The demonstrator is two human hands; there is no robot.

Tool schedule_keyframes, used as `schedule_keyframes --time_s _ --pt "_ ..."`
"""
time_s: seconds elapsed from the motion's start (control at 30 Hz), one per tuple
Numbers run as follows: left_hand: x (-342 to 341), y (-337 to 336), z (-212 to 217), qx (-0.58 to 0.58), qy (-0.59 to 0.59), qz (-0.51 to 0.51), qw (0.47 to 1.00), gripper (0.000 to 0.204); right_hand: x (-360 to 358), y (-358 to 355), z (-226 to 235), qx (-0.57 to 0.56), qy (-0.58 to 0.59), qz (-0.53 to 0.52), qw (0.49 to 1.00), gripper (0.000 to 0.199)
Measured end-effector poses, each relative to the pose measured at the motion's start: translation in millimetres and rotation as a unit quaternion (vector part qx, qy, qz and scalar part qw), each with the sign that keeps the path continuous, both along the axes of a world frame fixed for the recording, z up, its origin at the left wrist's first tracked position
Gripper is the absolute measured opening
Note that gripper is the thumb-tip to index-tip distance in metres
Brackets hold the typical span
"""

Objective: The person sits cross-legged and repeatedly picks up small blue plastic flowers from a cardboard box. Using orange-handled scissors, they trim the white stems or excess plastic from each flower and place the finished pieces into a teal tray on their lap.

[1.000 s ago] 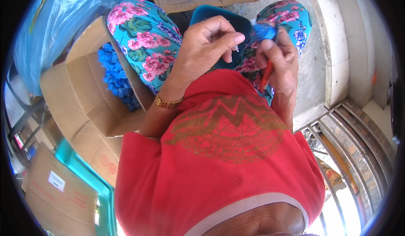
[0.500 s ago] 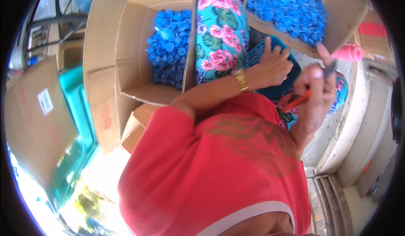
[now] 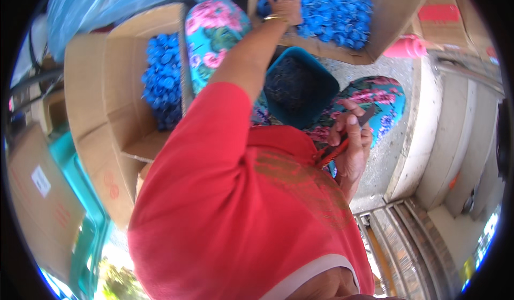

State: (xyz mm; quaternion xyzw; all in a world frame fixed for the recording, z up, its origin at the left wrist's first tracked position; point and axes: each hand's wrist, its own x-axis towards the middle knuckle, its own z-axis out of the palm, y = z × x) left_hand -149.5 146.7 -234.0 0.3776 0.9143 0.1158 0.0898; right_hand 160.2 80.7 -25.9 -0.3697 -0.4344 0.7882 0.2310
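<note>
At the left of the frame, an open cardboard box [image 3: 120, 64] holds a heap of small blue pieces [image 3: 163, 80], pressed close against the knee in floral trousers [image 3: 214, 27]. Elbow and sleeve pass near its edge, so a wide, lifted swing of the arm would serve better than a low one.

At the upper centre, the left hand [image 3: 286, 6] lies on the blue pieces in the upper box [image 3: 399, 10], its fingers spread apart and nothing visibly lifted. The step in hand looks like picking from this heap. To do it well, the fingertips should take a piece from the loose top layer rather than dig, since thin strands seem to stick out among the pieces and could snag neighbours.

Below that hand, near the middle of the frame, a teal bin [image 3: 318, 99] stands between the knees with dark, tangled bits inside; the forearm should come back clear of its rim.

Right of the bin, the right hand [image 3: 353, 144] is closed around an orange-handled tool [image 3: 334, 152], whose dark flat end points to the upper right. It may be a blade, though blur leaves its edge unclear. Best to treat it as sharp: hold it still, low and turned away from the floral right knee while the other arm reaches.
</note>
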Motion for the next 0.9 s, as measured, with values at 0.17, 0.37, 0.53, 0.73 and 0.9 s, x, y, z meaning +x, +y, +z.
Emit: schedule_keyframes --time_s 0.17,0.37,0.53,0.73,0.9 --pt "-1.8 -10.0 1.2 0.041 0.058 -0.051 0.996 0.042 -7.3 3.5 -2.4 -0.019 -0.007 0.027 0.999 0.027" --pt "12.9 -10.1 17.1 0.083 0.040 0.006 0.996 0.033 -9.6 -1.1 1.6 0.001 -0.033 0.059 0.998 0.027" --pt "18.8 -22.5 37.6 0.256 -0.343 0.067 0.901 0.023 -9.5 -3.6 -5.3 -0.018 -0.047 0.073 0.996 0.031" --pt "47.1 -48.0 101.9 0.381 -0.676 0.046 0.629 0.024 -8.9 -4.7 -5.9 -0.017 -0.023 0.098 0.995 0.040" --pt "80.1 -88.7 162.4 0.354 -0.814 -0.069 0.455 0.032 -7.9 -3.6 3.9 -0.030 0.049 0.083 0.995 0.048"
